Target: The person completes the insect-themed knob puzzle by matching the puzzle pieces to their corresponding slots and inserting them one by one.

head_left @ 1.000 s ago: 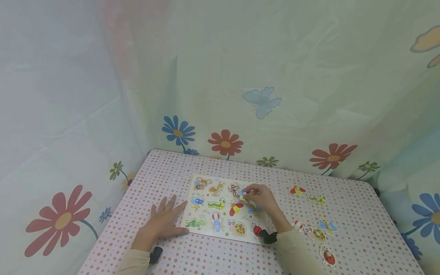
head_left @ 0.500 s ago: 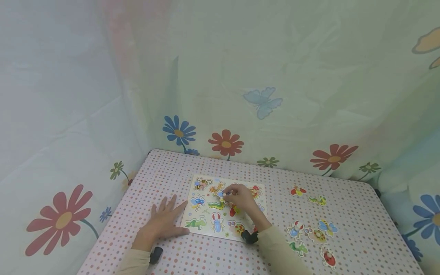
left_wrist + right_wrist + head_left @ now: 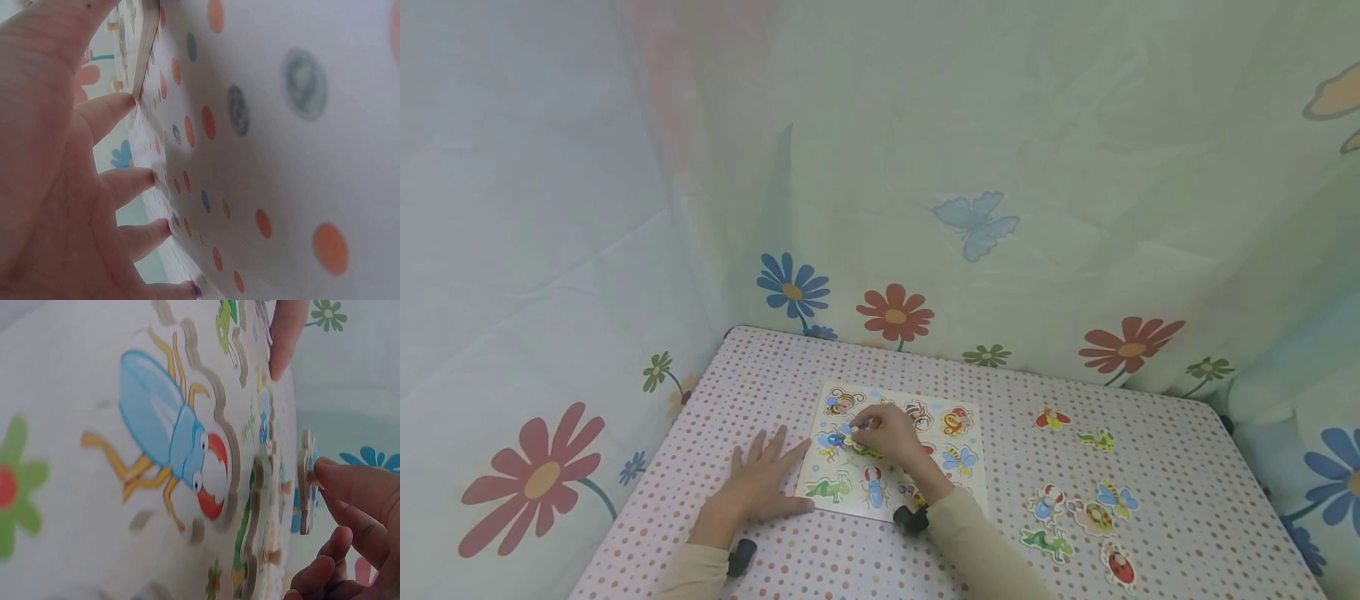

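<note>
A wooden insect puzzle board (image 3: 853,477) lies on the table in the head view. My left hand (image 3: 756,487) rests on the cloth at its left edge, fingers spread; in the left wrist view the fingertips touch the cloth and the board's corner. Over the left part of the board, my right hand (image 3: 887,432) pinches a puzzle piece (image 3: 304,484) by its knob between thumb and finger. The piece stands clear of the board in the right wrist view, tilted on edge, mostly hidden in the head view. Below it is a blue beetle recess (image 3: 165,419).
Loose puzzle pieces lie right of the board: a beetle piece (image 3: 1047,502), a grasshopper piece (image 3: 1048,543), a ladybug piece (image 3: 1120,567), a caterpillar piece (image 3: 1096,439) and several others. A flowered curtain (image 3: 850,208) hangs behind the dotted tablecloth (image 3: 760,367).
My right hand has moved left across the board with the pinched piece, from the upper right to the left part. The left hand stays put. The loose beetle and grasshopper pieces are uncovered.
</note>
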Available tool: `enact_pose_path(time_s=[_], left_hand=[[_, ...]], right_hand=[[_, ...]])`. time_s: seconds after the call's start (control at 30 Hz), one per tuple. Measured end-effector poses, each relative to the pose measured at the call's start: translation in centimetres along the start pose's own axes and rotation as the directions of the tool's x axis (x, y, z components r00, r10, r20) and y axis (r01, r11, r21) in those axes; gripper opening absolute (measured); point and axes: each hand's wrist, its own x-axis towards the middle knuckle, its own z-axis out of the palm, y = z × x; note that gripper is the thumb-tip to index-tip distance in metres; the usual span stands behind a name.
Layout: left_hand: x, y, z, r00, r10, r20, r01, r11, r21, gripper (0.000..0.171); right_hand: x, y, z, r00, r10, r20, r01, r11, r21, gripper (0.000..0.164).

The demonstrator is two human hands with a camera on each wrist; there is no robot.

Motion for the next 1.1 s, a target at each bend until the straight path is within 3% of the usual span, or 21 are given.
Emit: enact_pose_path(time_s=[0.23, 0.67, 1.1], left_hand=[[0.0, -0.1, 0.0, 1.0, 0.006, -0.008, -0.006, 1.0, 0.0, 0.099], [-0.1, 0.1, -0.2, 1.0, 0.019, -0.012, -0.018, 1.0, 0.025, 0.098], [-0.3, 0.2, -0.2, 1.0, 0.016, -0.018, -0.016, 1.0, 0.021, 0.097]], right_hand=[[0.7, -0.5, 1.5, 1.0, -0.028, 0.009, 0.028, 0.999, 0.017, 0.008], [1.0, -1.5, 3.5, 1.0, 0.024, 0.018, -0.022, 0.997, -0.077, 0.009], [0.8, -2.1, 4.0, 0.998, 0.068, 0.011, -0.066, 0.989, -0.134, 0.011]])
